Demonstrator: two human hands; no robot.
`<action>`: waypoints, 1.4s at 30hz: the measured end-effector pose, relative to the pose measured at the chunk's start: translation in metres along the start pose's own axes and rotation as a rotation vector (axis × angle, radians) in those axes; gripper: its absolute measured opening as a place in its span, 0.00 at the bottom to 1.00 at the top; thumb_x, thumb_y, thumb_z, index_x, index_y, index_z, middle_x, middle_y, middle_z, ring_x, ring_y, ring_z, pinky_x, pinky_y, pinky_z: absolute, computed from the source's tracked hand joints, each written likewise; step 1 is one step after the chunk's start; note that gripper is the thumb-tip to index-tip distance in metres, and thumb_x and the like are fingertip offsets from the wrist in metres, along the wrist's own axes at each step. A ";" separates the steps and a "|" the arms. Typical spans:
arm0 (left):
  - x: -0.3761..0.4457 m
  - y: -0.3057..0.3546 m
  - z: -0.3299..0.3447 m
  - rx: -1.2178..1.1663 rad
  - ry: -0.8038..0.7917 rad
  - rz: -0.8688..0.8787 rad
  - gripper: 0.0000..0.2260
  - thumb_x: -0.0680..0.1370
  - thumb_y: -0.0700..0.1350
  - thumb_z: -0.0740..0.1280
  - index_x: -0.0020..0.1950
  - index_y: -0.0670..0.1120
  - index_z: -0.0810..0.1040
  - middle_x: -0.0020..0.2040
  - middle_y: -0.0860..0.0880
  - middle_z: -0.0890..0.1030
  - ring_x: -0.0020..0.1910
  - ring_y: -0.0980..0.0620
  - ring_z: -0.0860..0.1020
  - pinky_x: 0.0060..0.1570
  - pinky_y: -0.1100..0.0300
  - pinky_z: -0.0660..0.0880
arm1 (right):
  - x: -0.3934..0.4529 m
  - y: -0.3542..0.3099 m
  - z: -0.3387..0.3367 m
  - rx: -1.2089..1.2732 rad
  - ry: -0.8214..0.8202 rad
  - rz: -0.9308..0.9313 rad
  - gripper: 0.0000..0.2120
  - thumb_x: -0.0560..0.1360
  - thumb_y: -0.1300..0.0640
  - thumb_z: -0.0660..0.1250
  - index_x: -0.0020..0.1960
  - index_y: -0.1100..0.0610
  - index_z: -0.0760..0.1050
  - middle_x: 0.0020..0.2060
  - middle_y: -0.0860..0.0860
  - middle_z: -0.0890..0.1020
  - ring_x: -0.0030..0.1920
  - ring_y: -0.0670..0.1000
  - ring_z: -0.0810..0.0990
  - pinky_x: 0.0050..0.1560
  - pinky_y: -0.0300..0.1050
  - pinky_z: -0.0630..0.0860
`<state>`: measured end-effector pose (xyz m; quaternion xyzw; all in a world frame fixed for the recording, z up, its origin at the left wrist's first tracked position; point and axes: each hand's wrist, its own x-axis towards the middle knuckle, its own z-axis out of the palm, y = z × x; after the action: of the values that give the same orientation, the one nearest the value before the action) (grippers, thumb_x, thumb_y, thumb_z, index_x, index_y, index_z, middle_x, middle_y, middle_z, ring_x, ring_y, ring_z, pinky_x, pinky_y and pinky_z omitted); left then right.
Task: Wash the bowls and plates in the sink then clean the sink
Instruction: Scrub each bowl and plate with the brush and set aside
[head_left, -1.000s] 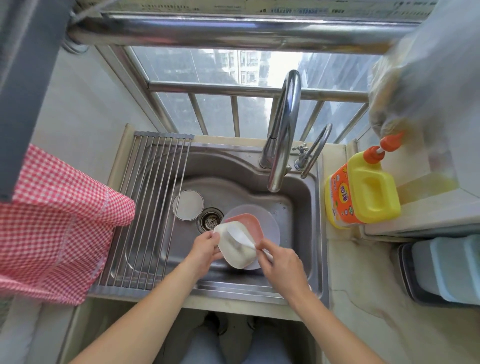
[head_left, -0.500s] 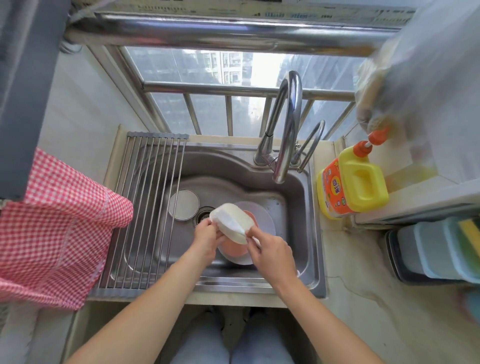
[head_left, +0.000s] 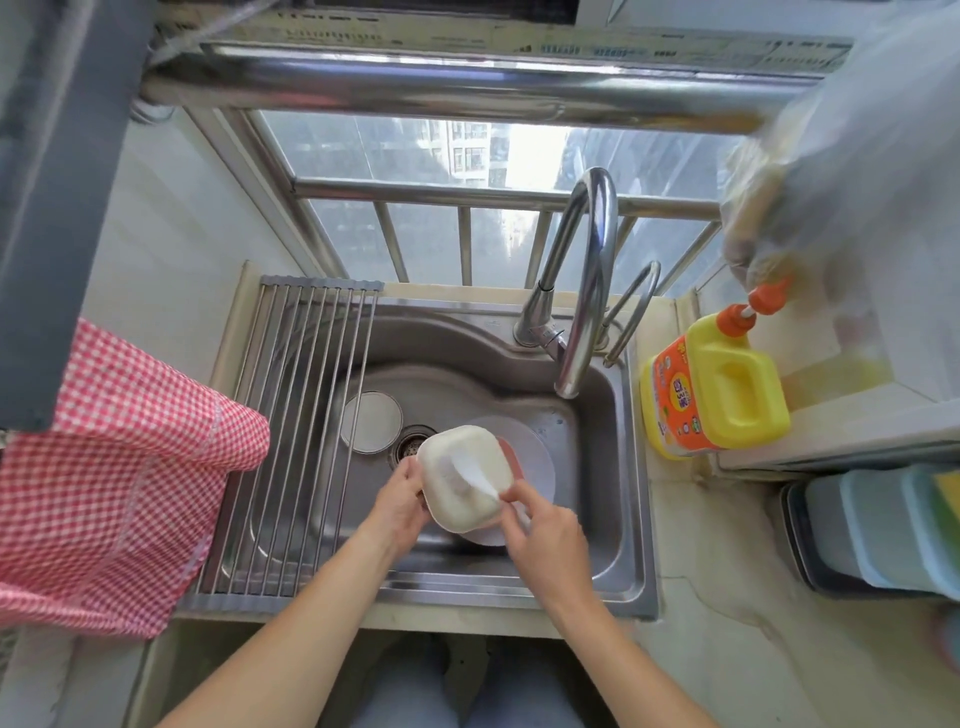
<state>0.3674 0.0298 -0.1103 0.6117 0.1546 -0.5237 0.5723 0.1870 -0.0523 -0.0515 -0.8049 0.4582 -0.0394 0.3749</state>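
one head-worn wide-angle view looks steeply down, close over the sink at frame centre, window bars across the top.

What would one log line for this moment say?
left hand: holds white bowl | right hand: wipes it with cloth | sink: plates wait

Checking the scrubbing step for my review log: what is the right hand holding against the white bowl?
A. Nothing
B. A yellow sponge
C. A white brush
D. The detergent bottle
C: the right hand grips a white brush laid across the white bowl, which the left hand holds above the sink.
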 end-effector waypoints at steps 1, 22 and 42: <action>0.002 0.000 0.001 0.005 -0.012 0.017 0.10 0.84 0.41 0.60 0.43 0.49 0.70 0.39 0.51 0.75 0.37 0.54 0.73 0.37 0.59 0.71 | 0.000 -0.006 0.001 -0.004 -0.017 -0.046 0.03 0.80 0.48 0.65 0.51 0.45 0.76 0.34 0.48 0.81 0.35 0.53 0.79 0.34 0.50 0.75; 0.030 -0.013 -0.014 0.468 0.016 0.294 0.09 0.84 0.36 0.58 0.49 0.37 0.77 0.40 0.47 0.77 0.37 0.58 0.72 0.35 0.70 0.69 | 0.086 0.011 -0.009 0.022 -0.265 0.149 0.03 0.75 0.48 0.64 0.43 0.44 0.75 0.28 0.47 0.77 0.32 0.49 0.74 0.35 0.47 0.73; 0.043 -0.009 -0.008 0.499 0.038 0.306 0.09 0.84 0.37 0.59 0.50 0.39 0.79 0.43 0.46 0.80 0.42 0.55 0.74 0.41 0.64 0.70 | 0.104 0.025 -0.012 -0.074 -0.288 0.202 0.03 0.76 0.48 0.61 0.45 0.43 0.73 0.33 0.47 0.77 0.37 0.55 0.77 0.37 0.48 0.73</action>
<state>0.3815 0.0219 -0.1522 0.7597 -0.0624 -0.4414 0.4734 0.2249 -0.1466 -0.0877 -0.7654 0.4795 0.1311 0.4086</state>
